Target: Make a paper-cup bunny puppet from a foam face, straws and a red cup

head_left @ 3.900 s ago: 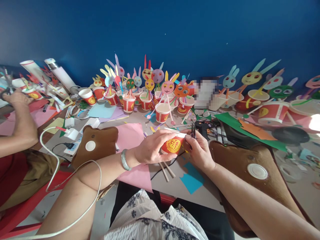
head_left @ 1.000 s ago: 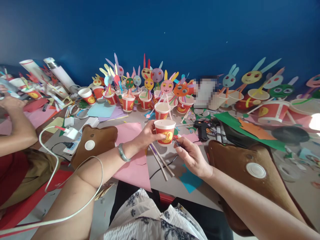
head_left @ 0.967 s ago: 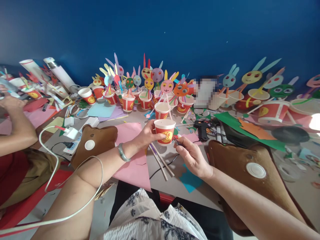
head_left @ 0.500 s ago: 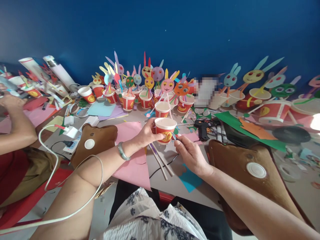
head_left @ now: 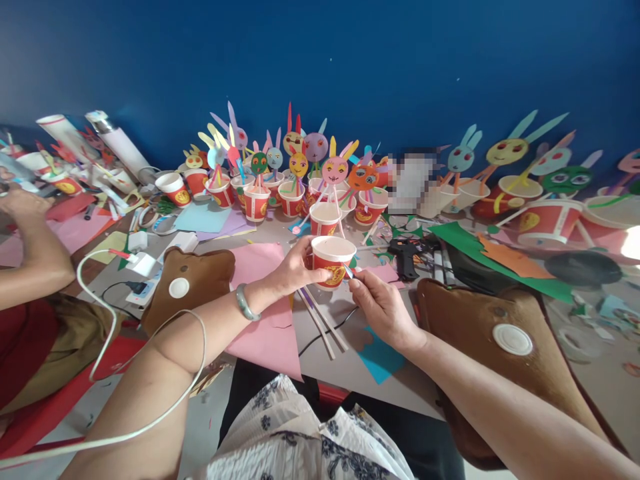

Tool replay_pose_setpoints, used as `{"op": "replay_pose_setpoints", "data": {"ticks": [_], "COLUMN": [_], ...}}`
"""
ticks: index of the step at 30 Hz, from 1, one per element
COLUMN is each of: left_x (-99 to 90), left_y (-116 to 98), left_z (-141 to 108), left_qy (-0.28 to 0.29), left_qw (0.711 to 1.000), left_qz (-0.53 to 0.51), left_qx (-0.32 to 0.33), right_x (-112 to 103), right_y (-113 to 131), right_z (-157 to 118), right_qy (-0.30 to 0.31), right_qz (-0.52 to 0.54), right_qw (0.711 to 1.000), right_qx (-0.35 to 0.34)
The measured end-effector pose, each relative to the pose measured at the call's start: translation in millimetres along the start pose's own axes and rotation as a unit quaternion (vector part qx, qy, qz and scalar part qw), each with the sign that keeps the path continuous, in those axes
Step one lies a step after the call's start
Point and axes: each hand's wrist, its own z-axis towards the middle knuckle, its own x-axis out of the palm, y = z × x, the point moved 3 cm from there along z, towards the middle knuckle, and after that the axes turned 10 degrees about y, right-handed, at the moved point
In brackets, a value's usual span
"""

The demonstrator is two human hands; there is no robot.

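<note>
At the far left a co-worker's hand (head_left: 23, 203) is raised and blurred over pink paper, and I cannot make out its grip. Nearer, a brown plush cushion (head_left: 200, 290) and a pink sheet (head_left: 265, 333) lie where they lay a few seconds ago.

My left hand (head_left: 294, 270) is curled around the left side of a red and white paper cup (head_left: 334, 261), its thumb across the front and the other fingers mostly hidden behind. The big change is here: that cup was tipped over between both hands, and I now have it upright, mouth up, in front of a similar cup carrying a pink rabbit-faced figure (head_left: 335, 173). I cannot tell whether its base touches the table. Pale strips (head_left: 320, 327) lie below it.

On the cup's right, the bright tip of a metal tool (head_left: 349, 271) has risen from low on the wall to about the middle, close to the gold emblem. I cannot tell whether it merely touches the wall or has gone in. My right hand (head_left: 383, 307) pinches the tool between thumb and fingers, handle hidden. I judge that the left hand is there to steady while the right works on the wall; a slip would bring the tip near my left thumb.

Further right, a black glue gun (head_left: 406, 259) and a second brown cushion (head_left: 495, 373) are untouched.
</note>
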Motion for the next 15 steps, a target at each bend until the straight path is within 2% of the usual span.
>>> {"op": "replay_pose_setpoints", "data": {"ticks": [15], "left_x": [1.7], "left_y": [-2.2], "left_z": [-0.2], "left_qy": [0.001], "left_qw": [1.000], "left_qz": [0.004], "left_qx": [-0.002], "right_x": [0.5], "right_y": [-3.8], "right_z": [0.0], "right_qy": [-0.004], "right_qz": [-0.017], "right_qw": [1.000], "right_qx": [0.006]}}
